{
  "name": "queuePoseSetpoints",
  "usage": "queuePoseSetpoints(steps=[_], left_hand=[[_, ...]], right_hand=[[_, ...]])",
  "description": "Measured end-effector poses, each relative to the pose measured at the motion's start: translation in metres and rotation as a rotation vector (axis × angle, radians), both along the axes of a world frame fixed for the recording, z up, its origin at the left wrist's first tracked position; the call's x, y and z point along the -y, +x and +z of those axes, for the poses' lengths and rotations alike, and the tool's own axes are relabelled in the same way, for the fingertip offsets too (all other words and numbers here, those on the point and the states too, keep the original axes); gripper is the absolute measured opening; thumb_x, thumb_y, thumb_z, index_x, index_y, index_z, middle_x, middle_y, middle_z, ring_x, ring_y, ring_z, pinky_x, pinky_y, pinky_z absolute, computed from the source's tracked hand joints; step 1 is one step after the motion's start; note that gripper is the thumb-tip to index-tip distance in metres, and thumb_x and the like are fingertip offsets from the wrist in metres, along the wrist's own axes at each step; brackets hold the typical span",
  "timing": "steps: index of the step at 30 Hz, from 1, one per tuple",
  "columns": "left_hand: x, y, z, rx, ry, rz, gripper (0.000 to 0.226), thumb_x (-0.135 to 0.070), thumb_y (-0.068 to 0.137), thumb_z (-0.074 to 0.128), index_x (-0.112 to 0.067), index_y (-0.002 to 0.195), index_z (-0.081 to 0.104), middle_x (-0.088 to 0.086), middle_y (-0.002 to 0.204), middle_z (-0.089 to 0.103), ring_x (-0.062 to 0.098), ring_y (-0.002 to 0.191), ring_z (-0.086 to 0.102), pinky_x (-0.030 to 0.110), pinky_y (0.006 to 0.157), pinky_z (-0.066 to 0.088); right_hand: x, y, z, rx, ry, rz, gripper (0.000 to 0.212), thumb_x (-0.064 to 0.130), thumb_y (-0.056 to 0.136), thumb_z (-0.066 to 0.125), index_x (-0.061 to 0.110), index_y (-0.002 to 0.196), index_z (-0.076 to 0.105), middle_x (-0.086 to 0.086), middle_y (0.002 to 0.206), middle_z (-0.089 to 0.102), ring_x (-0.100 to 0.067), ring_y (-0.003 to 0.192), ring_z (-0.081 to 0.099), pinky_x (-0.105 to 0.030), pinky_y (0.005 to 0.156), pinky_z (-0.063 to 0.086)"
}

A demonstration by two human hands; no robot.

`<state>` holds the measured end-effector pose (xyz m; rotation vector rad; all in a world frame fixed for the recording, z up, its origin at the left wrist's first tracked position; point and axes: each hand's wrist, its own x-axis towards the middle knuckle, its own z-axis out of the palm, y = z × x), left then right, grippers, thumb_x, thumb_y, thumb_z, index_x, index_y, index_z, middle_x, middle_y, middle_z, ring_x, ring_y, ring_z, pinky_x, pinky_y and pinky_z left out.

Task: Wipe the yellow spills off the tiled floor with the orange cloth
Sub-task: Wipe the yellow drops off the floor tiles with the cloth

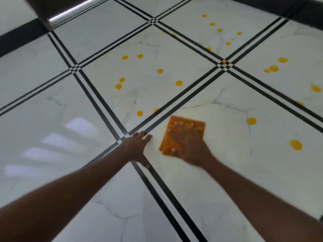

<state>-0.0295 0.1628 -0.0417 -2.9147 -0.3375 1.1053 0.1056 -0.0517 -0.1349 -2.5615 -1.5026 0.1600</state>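
No text, label, brand, number or sign can be read anywhere in the view.
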Motion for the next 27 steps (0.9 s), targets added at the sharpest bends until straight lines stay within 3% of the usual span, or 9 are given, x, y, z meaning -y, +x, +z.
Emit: queuePoseSetpoints(steps=[2, 4, 8, 11, 15, 19, 21, 23, 27], left_hand=[[0.012, 0.030, 0.015, 0.130, 0.016, -0.051, 0.117, -0.061, 0.068, 0.081, -0.016, 0.158, 0.020, 0.009, 0.161, 0.026, 0.028, 0.147, 0.028, 0.045, 0.115, 0.035], [0.032, 0.065, 0.023, 0.290, -0.025, -0.074, 0.114, -0.063, 0.068, 0.079, -0.017, 0.156, 0.023, 0.010, 0.159, 0.031, 0.029, 0.143, 0.033, 0.044, 0.112, 0.036], [0.102, 0.098, -0.004, 0.225, -0.151, -0.008, 0.132, -0.070, 0.065, 0.077, -0.018, 0.160, 0.003, 0.017, 0.167, 0.000, 0.033, 0.154, 0.005, 0.052, 0.120, 0.022], [0.135, 0.086, -0.037, 0.177, -0.092, 0.018, 0.153, -0.075, 0.055, 0.079, -0.016, 0.157, -0.019, 0.021, 0.162, -0.025, 0.040, 0.151, -0.017, 0.058, 0.122, 0.006], [0.126, 0.082, -0.044, 0.210, -0.085, 0.022, 0.157, -0.079, 0.051, 0.077, -0.022, 0.155, -0.026, 0.017, 0.161, -0.031, 0.036, 0.151, -0.022, 0.053, 0.124, 0.002], [0.124, 0.080, -0.051, 0.232, -0.099, 0.021, 0.158, -0.083, 0.048, 0.075, -0.025, 0.155, -0.026, 0.014, 0.161, -0.031, 0.034, 0.152, -0.021, 0.051, 0.123, 0.003], [0.123, 0.080, -0.051, 0.235, -0.109, 0.021, 0.158, -0.085, 0.047, 0.074, -0.026, 0.155, -0.026, 0.013, 0.161, -0.031, 0.033, 0.152, -0.021, 0.050, 0.123, 0.003], [0.124, 0.083, -0.049, 0.237, -0.095, 0.018, 0.158, -0.085, 0.047, 0.073, -0.025, 0.155, -0.026, 0.013, 0.162, -0.031, 0.033, 0.152, -0.021, 0.049, 0.123, 0.004], [0.131, 0.088, -0.044, 0.195, -0.069, 0.023, 0.160, -0.084, 0.047, 0.074, -0.022, 0.154, -0.028, 0.016, 0.161, -0.032, 0.036, 0.151, -0.021, 0.051, 0.123, 0.005]], right_hand=[[0.021, 0.070, -0.016, 0.080, 0.063, -0.279, 0.074, 0.067, 0.102, 0.023, 0.018, 0.155, 0.038, -0.021, 0.156, 0.044, -0.042, 0.146, 0.039, -0.056, 0.122, 0.013], [0.068, 0.116, -0.016, 0.097, -0.010, -0.497, 0.075, 0.065, 0.102, 0.020, 0.017, 0.158, 0.032, -0.023, 0.156, 0.043, -0.044, 0.145, 0.038, -0.062, 0.119, 0.021], [0.104, 0.068, -0.003, 0.044, 0.033, -0.867, 0.077, 0.057, 0.096, 0.030, 0.014, 0.160, 0.028, -0.027, 0.160, 0.033, -0.048, 0.148, 0.030, -0.071, 0.117, 0.019], [0.095, 0.006, -0.003, -0.001, -0.068, -0.669, 0.078, 0.058, 0.095, 0.033, 0.016, 0.161, 0.025, -0.025, 0.164, 0.026, -0.047, 0.151, 0.025, -0.067, 0.120, 0.010], [0.122, 0.081, -0.002, 0.021, -0.182, -0.167, 0.078, 0.069, 0.098, 0.016, 0.026, 0.162, 0.020, -0.015, 0.168, 0.022, -0.040, 0.153, 0.025, -0.066, 0.120, 0.019], [0.175, 0.177, 0.011, -0.094, -0.277, -0.550, 0.092, 0.077, 0.085, 0.002, 0.028, 0.163, 0.007, -0.011, 0.171, 0.010, -0.035, 0.158, 0.010, -0.062, 0.122, 0.011], [0.218, 0.180, 0.009, -0.044, -0.223, -0.638, 0.092, 0.075, 0.090, 0.001, 0.021, 0.163, 0.014, -0.018, 0.168, 0.020, -0.042, 0.154, 0.021, -0.067, 0.119, 0.018], [0.258, 0.157, 0.007, 0.045, -0.195, -0.643, 0.090, 0.073, 0.096, -0.001, 0.017, 0.162, 0.024, -0.025, 0.162, 0.033, -0.047, 0.147, 0.034, -0.070, 0.113, 0.029], [0.237, 0.048, -0.003, 0.019, -0.120, -0.690, 0.080, 0.065, 0.097, 0.025, 0.016, 0.161, 0.028, -0.025, 0.163, 0.030, -0.048, 0.148, 0.030, -0.068, 0.117, 0.019]])
